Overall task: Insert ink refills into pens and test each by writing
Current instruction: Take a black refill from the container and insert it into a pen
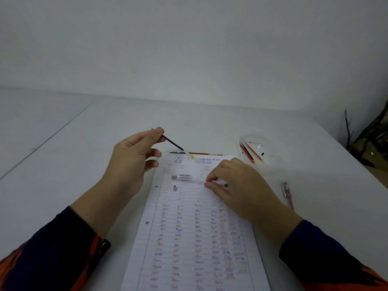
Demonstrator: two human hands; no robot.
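My left hand point(134, 158) is raised above the table and pinches a thin dark ink refill point(175, 144) near its tip, the clear end slanting down to the right. My right hand point(233, 185) rests on the lined paper point(189, 238) with its fingertips closed on a clear pen barrel point(195, 181) lying across the sheet. A clear pen cap point(181, 176) lies just above the barrel. A small dark pen part point(174, 188) sits on the paper below the cap. The sheet is covered with rows of scribbles in several colours.
A red refill or pen point(199, 153) lies along the paper's top edge. A clear plastic dish point(255, 151) at the back right holds red refills. A reddish pen with clear cap point(287, 192) lies right of my right hand. The white table meets a wall behind.
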